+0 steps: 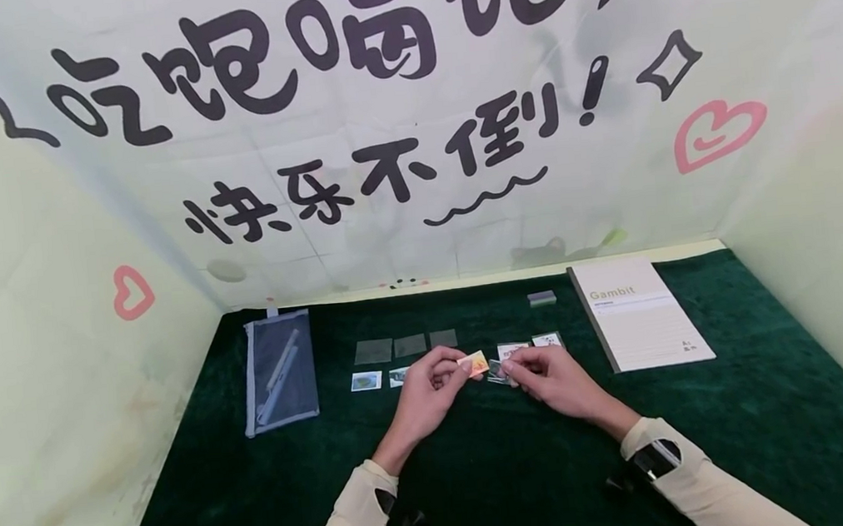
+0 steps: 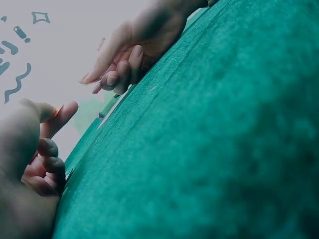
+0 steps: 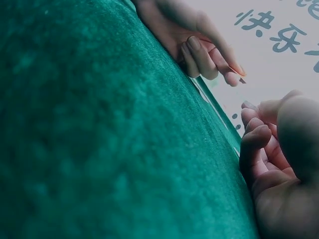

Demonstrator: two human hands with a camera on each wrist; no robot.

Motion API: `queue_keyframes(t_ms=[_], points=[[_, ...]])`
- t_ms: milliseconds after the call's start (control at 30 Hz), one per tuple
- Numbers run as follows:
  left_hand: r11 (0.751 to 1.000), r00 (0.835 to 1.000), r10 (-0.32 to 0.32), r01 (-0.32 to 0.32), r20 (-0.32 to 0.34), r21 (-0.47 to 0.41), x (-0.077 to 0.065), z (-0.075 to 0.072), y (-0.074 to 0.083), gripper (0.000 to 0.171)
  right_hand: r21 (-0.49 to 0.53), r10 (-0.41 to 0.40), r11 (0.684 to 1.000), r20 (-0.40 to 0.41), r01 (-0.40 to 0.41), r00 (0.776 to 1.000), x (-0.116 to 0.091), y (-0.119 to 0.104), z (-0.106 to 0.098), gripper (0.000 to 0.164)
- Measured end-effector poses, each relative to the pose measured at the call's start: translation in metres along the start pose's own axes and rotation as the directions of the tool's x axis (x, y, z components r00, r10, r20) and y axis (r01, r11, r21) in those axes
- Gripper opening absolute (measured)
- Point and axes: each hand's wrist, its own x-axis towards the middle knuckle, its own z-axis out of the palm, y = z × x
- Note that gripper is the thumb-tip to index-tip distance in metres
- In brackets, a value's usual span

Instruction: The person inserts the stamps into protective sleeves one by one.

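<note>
Between thumb and fingers, my left hand (image 1: 430,387) pinches a small orange and yellow picture card (image 1: 479,364). Just right of it, my right hand (image 1: 561,380) pinches a small clear plastic sleeve (image 1: 496,372) by its right side. Card and sleeve are close together, a short way apart. Under and beside my left hand lie picture cards, one with a blue and green picture (image 1: 367,381) and one with a bluish picture (image 1: 397,377) partly hidden by the hand. Behind my right hand lie two more cards, a reddish one (image 1: 513,348) and a white one (image 1: 548,340).
Behind the cards, several flat transparent sleeves (image 1: 373,351) lie in a row on the dark green cloth (image 1: 485,475). A zipped mesh pouch (image 1: 301,390) with pens is at the left. A Gambit notepad (image 1: 645,319) lies at the right, near a small grey block (image 1: 542,298).
</note>
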Motion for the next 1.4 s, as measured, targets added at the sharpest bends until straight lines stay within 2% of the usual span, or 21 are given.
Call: queue_keyframes(t_ms=[233,500,800,1400], points=[[1.000,1.000,-0.015,0.016,-0.008,0.013,0.0004,0.0004,-0.0012,0.022,0.017,-0.001,1.000,0.000,0.001,1.000,-0.0012,-0.0003,-0.0001,0.021],[1.000,1.000,-0.013,0.013,-0.015,0.015,0.0010,0.0001,-0.0017,0.024,0.018,-0.013,1.000,-0.004,0.013,1.000,-0.0011,0.0025,-0.0001,0.024],[0.999,1.000,-0.019,0.018,0.011,0.032,0.0005,-0.0003,-0.0018,0.023,0.009,0.011,1.000,-0.002,-0.011,1.000,-0.0016,0.0015,-0.0007,0.022],[0.999,1.000,-0.014,0.013,0.018,0.041,0.0007,0.0010,-0.0020,0.022,0.012,0.055,0.998,-0.031,-0.055,0.998,-0.0009,0.0027,-0.0008,0.026]])
